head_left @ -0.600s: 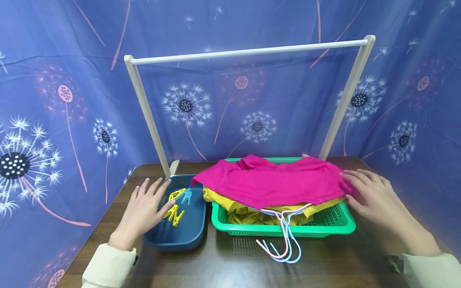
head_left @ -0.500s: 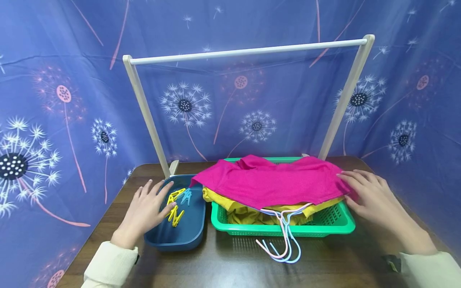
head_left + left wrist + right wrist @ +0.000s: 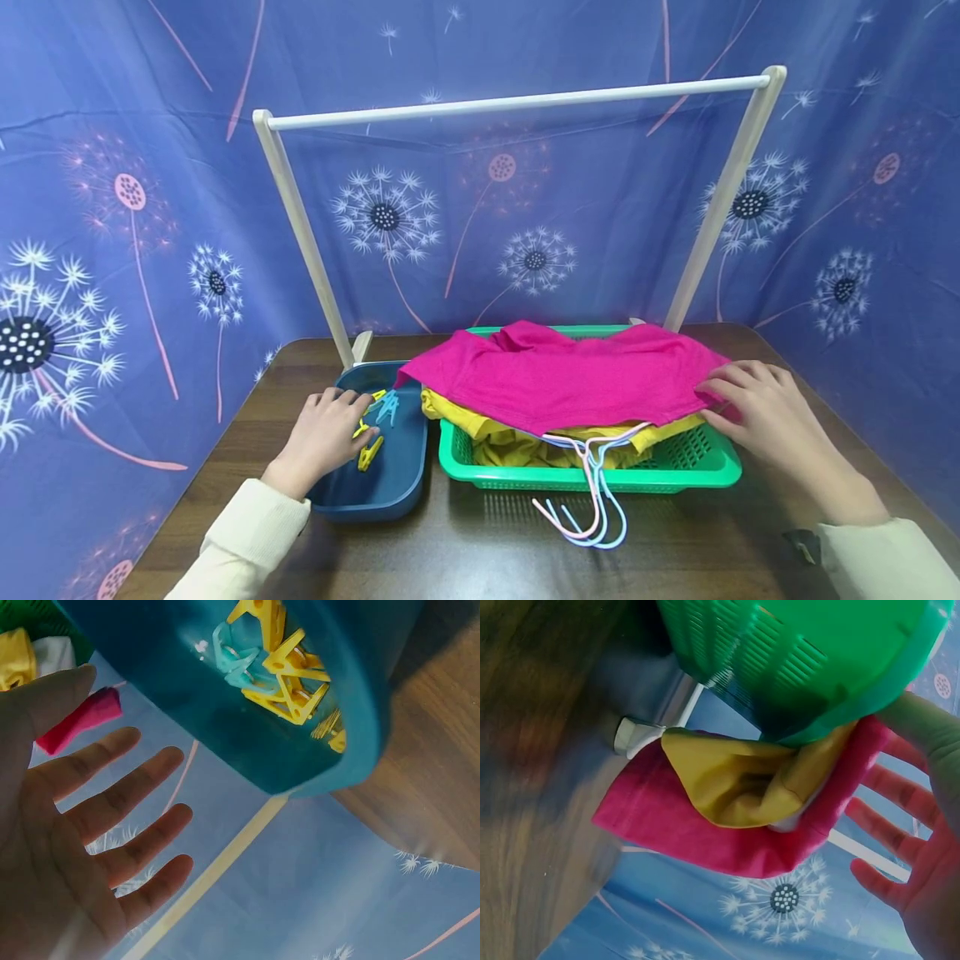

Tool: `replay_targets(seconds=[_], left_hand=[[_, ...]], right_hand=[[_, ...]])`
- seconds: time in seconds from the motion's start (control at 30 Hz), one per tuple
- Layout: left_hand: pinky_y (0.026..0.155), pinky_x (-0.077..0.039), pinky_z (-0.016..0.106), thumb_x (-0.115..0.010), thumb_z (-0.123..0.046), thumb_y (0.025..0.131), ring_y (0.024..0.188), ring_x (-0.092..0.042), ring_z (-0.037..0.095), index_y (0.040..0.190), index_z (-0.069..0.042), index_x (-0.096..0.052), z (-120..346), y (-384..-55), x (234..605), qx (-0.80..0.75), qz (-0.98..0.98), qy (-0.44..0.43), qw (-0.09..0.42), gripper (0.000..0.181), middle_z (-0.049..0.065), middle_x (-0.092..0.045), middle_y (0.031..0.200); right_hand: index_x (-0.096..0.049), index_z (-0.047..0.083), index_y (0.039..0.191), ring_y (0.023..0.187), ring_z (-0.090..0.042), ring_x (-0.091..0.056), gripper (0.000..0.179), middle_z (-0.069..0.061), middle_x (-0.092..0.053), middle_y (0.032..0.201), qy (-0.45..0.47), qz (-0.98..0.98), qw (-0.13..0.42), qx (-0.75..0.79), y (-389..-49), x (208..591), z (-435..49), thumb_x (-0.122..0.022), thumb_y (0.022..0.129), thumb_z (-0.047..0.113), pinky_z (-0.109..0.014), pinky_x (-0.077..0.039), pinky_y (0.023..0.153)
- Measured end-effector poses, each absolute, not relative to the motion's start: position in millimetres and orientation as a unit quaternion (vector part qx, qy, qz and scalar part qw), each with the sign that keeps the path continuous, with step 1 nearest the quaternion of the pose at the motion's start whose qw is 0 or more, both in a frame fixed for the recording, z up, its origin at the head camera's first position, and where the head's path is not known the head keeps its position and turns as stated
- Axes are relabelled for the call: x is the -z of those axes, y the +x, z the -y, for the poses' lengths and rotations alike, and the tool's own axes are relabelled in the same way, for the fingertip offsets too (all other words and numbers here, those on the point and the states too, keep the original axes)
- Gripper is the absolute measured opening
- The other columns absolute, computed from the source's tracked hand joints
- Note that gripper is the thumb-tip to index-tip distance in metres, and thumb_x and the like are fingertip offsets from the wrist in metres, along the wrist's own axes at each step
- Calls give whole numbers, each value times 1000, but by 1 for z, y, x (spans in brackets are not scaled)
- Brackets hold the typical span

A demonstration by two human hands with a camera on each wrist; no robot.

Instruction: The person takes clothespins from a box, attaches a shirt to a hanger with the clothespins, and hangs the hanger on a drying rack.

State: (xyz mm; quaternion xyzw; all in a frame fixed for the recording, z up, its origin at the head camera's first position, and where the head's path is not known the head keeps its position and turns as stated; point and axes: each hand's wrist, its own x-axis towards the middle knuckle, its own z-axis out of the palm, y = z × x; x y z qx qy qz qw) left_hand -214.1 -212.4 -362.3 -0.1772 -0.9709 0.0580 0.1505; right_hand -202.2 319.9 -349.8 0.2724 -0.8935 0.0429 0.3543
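Observation:
My left hand hovers over the left side of a dark blue bin, fingers loosely spread and holding nothing. Inside the bin lie yellow clothespins and light blue clothespins. A magenta garment tops the clothes in a green plastic basket, with a yellow garment beneath it. At the garment's right end is my right hand, its fingertips right at the cloth edge; its fingers look extended in the right wrist view. Several pastel hangers hook out over the basket's front rim.
Behind the bin and basket stands a rack with pale wooden posts and a white rail. A blue dandelion-print curtain surrounds the brown wooden table.
My left hand has drawn slightly to the right and its fingers are more bent. The right hand has shifted a little left along the magenta garment's edge, fingers bending slightly.

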Motion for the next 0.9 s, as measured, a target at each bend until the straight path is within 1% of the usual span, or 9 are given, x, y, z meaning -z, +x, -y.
replay_targets(seconds=[0.17,0.33,0.5,0.67,0.77,0.9], left_hand=[[78,-45,52,-71,-38,75,90,-58,33,107,-9,-62,210,-218,364,-71,970,-180,151,44,12,-66,95],[77,-44,52,-73,-36,73,85,-58,33,106,-7,-63,207,-222,365,-75,977,-165,111,45,12,-66,92],[77,-43,52,-73,-36,74,86,-57,33,111,-5,-62,203,-227,370,-77,984,-151,62,49,14,-67,99],[75,-42,49,-74,-36,73,85,-55,32,113,-5,-62,199,-228,374,-74,988,-130,22,52,15,-66,99],[77,-41,49,-74,-36,72,88,-56,33,111,-5,-62,197,-228,375,-79,989,-121,6,51,15,-66,99],[77,-42,48,-74,-36,72,89,-56,34,111,-6,-62,196,-228,378,-90,989,-117,-4,51,16,-66,98]], right_hand=[[-68,9,79,81,-32,-52,75,-9,-64,81,274,887,370,-32,-204,351,-317,-19,88,66,-51,-34,71],[-68,10,77,79,-31,-53,75,-9,-64,79,268,885,379,-20,-203,351,-317,-19,88,65,-49,-35,72],[-69,10,80,80,-32,-54,77,-10,-66,82,259,888,379,-15,-202,350,-318,-18,88,66,-50,-37,73],[-69,9,82,81,-32,-55,73,-11,-67,81,252,887,388,-14,-203,350,-318,-23,88,65,-48,-37,71],[-69,9,81,80,-32,-56,73,-11,-67,79,246,884,398,-17,-204,351,-318,-24,88,66,-49,-38,72],[-68,8,80,78,-32,-56,73,-12,-67,78,242,881,405,-21,-204,351,-319,-25,87,67,-50,-38,72]])
